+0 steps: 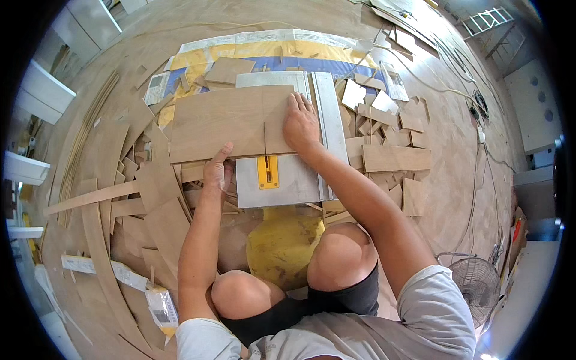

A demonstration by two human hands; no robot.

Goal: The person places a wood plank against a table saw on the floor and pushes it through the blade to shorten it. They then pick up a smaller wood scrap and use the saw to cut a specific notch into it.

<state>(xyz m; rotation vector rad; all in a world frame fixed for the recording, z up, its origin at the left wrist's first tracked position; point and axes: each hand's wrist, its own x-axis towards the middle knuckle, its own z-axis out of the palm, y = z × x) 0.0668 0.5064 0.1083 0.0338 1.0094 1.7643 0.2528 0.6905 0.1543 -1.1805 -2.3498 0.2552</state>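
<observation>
A wide light-brown wooden board [222,123] lies across a small metal-topped table saw [288,180]. From the board's near edge a thin dark cut line runs partway in, lined up with the slot in the saw's yellow insert [268,172]. My left hand [217,169] grips the board's near edge toward its left end, thumb on top and fingers mostly hidden beneath. At the board's right end my right hand [302,125] lies flat, fingers stretched away from me, beside the saw's metal guide rail [330,132]. The blade itself is hard to make out.
Wood offcuts [397,159] lie heaped on both sides of the saw. Long wooden strips [90,144] lie on the left. Beyond the saw is a blue and yellow sheet [270,57]. Cables [474,198] and a wire-caged fan [476,282] are at right.
</observation>
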